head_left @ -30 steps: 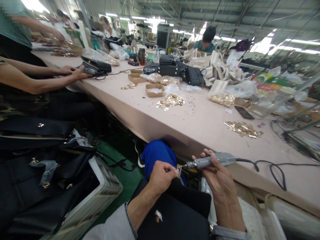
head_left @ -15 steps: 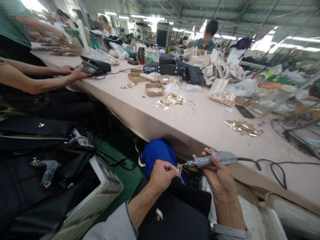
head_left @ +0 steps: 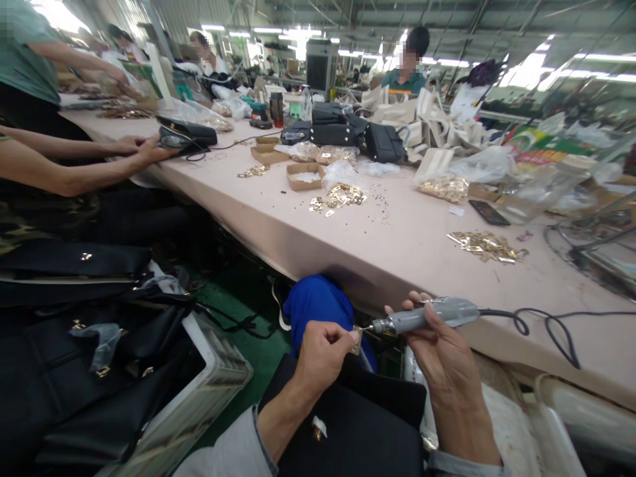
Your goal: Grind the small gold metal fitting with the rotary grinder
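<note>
Between thumb and finger, my left hand (head_left: 322, 352) pinches a small metal plate (head_left: 356, 342), partly covered by the fingertips. My right hand (head_left: 440, 351) is closed around a grey electric screwdriver (head_left: 431, 315), held almost level. Its bit points left and meets the plate or stops just short; I cannot tell which. Under both hands a black bag (head_left: 368, 424) lies on my lap, with a small gold fitting (head_left: 317, 434) and a scrap of white wrap on it. A dark cord (head_left: 556, 326) trails right from the screwdriver over the table edge.
Gold plates lie in piles (head_left: 487, 246) on the table (head_left: 278, 218), near small cardboard boxes (head_left: 305, 177), a phone (head_left: 489, 212) and black bags (head_left: 338, 132). At left stands a crate (head_left: 213, 371) of black bags. A co-worker's hands (head_left: 144, 151) hold a black piece.
The plate has turned in my left fingers, and less of its opening shows. Both hands sit slightly further right in view. The screwdriver is still held at the plate.
</note>
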The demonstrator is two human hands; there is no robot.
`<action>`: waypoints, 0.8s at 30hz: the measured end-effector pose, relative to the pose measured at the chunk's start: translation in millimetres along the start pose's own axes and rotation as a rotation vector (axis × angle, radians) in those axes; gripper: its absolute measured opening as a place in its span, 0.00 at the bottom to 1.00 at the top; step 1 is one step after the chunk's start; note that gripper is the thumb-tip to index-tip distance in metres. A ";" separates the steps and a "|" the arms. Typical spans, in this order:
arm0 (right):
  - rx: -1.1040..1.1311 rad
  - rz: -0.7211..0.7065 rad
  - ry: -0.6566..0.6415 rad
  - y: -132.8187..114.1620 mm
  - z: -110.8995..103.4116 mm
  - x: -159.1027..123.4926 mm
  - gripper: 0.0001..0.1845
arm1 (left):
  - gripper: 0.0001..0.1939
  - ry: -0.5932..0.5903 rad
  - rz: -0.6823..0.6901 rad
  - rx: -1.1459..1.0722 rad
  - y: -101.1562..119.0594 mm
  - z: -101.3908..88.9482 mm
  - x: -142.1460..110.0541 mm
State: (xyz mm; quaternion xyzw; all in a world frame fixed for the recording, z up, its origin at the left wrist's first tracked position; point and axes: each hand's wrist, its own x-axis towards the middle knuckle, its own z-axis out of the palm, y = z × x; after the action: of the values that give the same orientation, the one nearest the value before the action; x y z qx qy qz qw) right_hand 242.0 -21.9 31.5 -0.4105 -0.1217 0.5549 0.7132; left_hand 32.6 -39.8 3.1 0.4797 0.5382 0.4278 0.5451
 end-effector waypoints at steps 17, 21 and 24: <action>-0.007 -0.097 -0.044 -5.6 9.0 -23.2 0.19 | 0.20 0.096 0.067 0.056 9.7 5.4 -13.0; -0.019 -0.099 -0.032 -5.6 8.3 -23.6 0.20 | 0.19 0.090 0.069 0.059 10.2 5.4 -13.1; -0.021 -0.095 -0.031 -4.8 8.1 -23.1 0.20 | 0.19 0.084 0.062 0.062 8.9 5.0 -12.7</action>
State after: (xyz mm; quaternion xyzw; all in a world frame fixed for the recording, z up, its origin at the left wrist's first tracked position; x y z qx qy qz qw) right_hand 232.1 -39.1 46.6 -0.4030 -0.1576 0.5255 0.7325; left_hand 37.3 -51.0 13.9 0.4943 0.5585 0.4472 0.4937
